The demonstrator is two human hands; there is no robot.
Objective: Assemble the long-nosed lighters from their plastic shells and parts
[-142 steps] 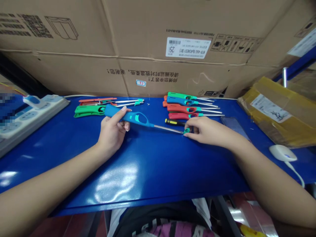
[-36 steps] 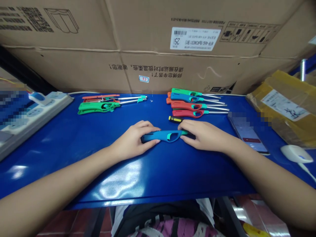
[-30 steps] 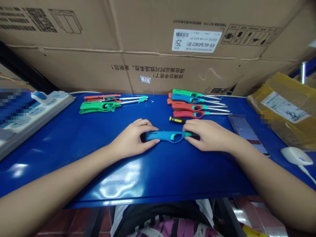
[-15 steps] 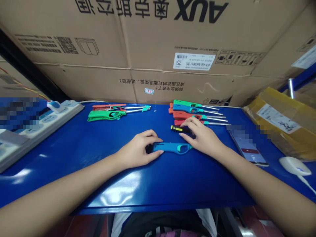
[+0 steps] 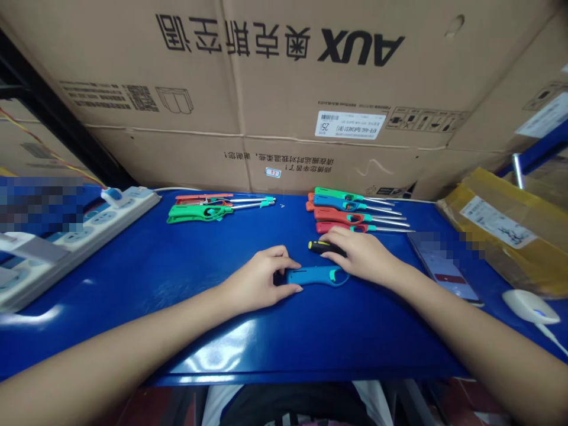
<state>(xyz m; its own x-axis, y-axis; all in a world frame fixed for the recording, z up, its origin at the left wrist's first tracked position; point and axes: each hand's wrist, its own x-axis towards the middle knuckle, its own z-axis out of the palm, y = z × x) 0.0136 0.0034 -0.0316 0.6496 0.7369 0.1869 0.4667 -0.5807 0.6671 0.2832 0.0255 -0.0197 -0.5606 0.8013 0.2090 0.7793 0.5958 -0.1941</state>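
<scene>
A blue long-nosed lighter body (image 5: 316, 275) lies flat on the blue table (image 5: 177, 278), in the middle. My left hand (image 5: 260, 285) is closed around its left end, thumb below and fingers on top. My right hand (image 5: 361, 255) lies just behind the lighter's right end. Its curled fingers rest over a small black and yellow screwdriver (image 5: 318, 247), whose shaft is hidden under the hand. No metal wand shows on the blue lighter.
Several red, blue and green lighters (image 5: 350, 212) lie stacked at the back right, and a green and a red one (image 5: 199, 209) at the back left. A power strip (image 5: 84, 228) sits far left. A phone (image 5: 444, 273), a mouse (image 5: 530, 299) and a taped parcel (image 5: 501, 228) lie right. Cardboard boxes (image 5: 284, 89) wall off the back.
My right hand left the lighter's front end and moved back onto the screwdriver. My left hand kept its hold on the lighter, which was earlier carried to the table's middle. The view tilted upward.
</scene>
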